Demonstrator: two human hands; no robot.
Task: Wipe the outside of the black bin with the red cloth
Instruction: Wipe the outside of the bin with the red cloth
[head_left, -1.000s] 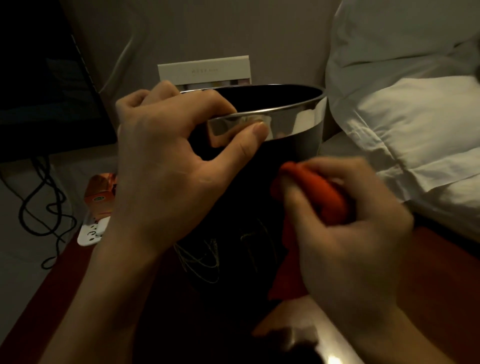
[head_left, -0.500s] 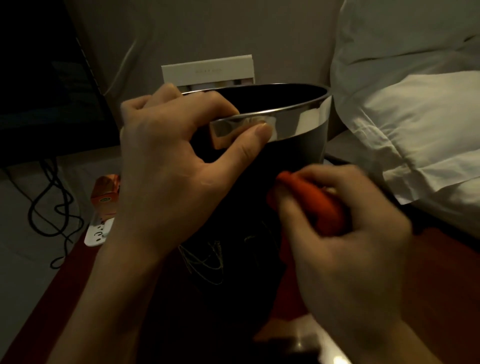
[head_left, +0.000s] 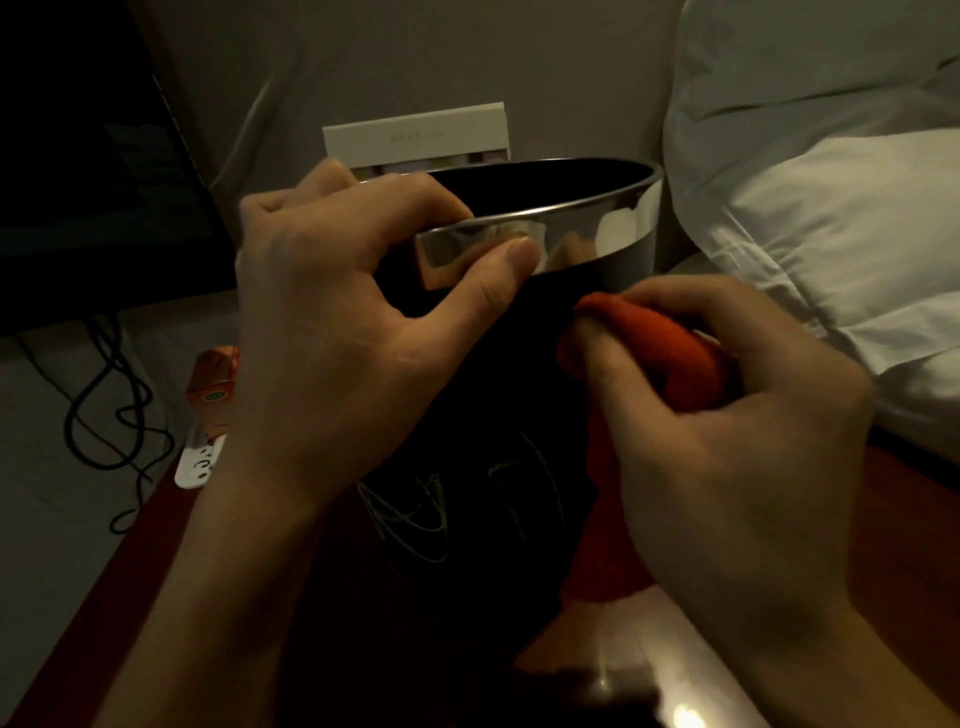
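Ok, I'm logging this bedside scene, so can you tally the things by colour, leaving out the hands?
Black: 3 (bin, cable, screen)
Red or orange: 2 (cloth, small carton)
White: 3 (pillow, power strip, card box)
Total: 8

A single head-worn wide-angle view looks forward and steeply down from close above, with the black bin (head_left: 498, 395) filling the centre. Both forearms enter from the bottom edge, a white pillow (head_left: 831, 208) fills the upper right, and a dark screen (head_left: 88, 156) the upper left.
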